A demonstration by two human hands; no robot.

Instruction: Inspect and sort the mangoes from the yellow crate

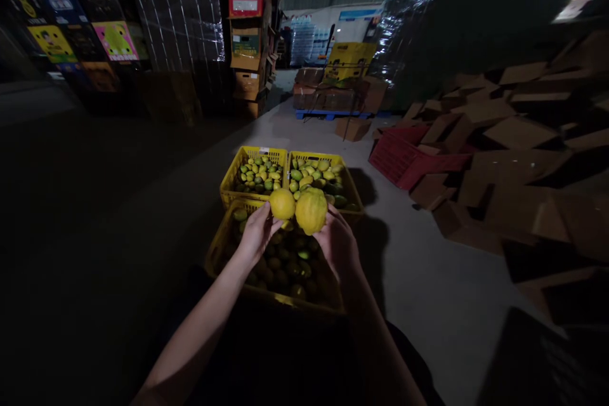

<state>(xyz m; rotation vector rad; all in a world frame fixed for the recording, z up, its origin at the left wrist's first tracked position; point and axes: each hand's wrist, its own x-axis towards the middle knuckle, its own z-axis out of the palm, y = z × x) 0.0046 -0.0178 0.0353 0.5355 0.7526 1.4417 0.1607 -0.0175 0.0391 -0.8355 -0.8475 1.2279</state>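
Observation:
My left hand (257, 231) is closed round a round yellow lemon (282, 203). My right hand (337, 242) grips a larger, bumpy yellow lemon (311, 211). Both fruits are held side by side above the near yellow crate (217, 251), which is full of darker green and yellow lemons. Two more yellow crates stand just beyond it: the far left crate (231, 177) and the far right crate (351, 181), both holding several green and yellow lemons.
Flattened cardboard boxes (518, 139) are heaped on the right, with red crates (404, 155) beside them. Stacked cartons (247, 25) and wrapped pallets (176, 6) stand at the back and left. A blue pallet with boxes (333, 98) sits behind on the concrete floor.

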